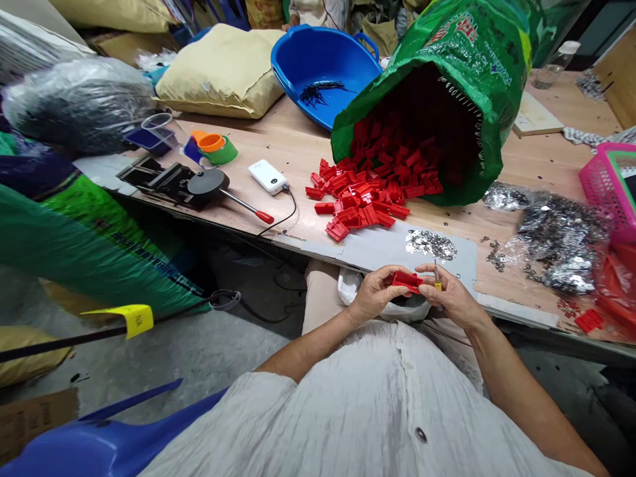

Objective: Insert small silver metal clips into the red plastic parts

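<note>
My left hand is closed round one red plastic clip, held just in front of the table edge above my lap. My right hand pinches the clip's other end and also grips a small tool with a yellow handle and metal tip. A pile of the same red clips spills from a tipped green sack onto the wooden table. A small heap of tiny silver metal pieces lies on a grey sheet right beyond my hands.
A blue basin with black bits stands at the back. A white power bank with cable, a black hand press with a red-tipped lever, and orange and green cups lie left. Bags of metal parts and a pink basket sit right.
</note>
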A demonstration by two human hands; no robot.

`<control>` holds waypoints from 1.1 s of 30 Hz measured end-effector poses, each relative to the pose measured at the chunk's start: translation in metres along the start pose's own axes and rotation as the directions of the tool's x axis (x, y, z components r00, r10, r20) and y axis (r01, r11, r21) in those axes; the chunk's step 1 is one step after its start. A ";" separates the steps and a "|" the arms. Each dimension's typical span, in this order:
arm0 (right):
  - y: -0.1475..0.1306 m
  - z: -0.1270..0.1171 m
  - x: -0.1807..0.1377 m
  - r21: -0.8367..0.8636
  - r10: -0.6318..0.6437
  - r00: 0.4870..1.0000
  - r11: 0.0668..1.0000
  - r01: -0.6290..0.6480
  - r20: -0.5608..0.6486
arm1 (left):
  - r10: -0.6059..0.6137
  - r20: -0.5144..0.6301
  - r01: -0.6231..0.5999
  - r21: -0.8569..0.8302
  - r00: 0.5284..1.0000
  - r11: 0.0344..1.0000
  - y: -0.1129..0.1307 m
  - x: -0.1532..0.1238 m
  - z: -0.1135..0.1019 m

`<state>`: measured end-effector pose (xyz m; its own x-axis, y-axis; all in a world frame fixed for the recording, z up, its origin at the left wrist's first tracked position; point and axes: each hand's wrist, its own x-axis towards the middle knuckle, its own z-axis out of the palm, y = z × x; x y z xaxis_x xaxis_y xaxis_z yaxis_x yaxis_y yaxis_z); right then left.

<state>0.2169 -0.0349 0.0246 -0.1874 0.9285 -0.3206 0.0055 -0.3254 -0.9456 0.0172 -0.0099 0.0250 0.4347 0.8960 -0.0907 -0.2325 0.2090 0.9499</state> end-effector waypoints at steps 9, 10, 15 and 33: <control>-0.007 -0.035 0.037 -0.873 -0.543 0.815 0.477 0.102 -0.201 | -0.051 -0.125 0.027 -0.193 0.991 0.981 -0.001 0.007 -0.005; -0.007 -0.037 0.040 -0.898 -0.548 0.818 0.429 0.094 -0.177 | -0.056 -0.132 0.030 -0.193 0.990 0.981 -0.001 0.007 -0.005; -0.011 -0.035 0.053 -0.945 -0.528 0.838 0.324 0.051 -0.135 | -0.075 -0.157 0.044 -0.189 0.985 0.981 -0.004 0.007 -0.006; -0.030 -0.033 0.049 -0.689 -0.429 0.881 0.701 0.185 -0.199 | -0.033 -0.142 -0.001 -0.233 0.989 0.973 -0.008 0.013 -0.008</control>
<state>0.2398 0.0267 0.0357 0.0283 0.9934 0.1115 0.6463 0.0670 -0.7602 0.0173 0.0029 0.0143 0.3142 0.9352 -0.1635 -0.4292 0.2935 0.8542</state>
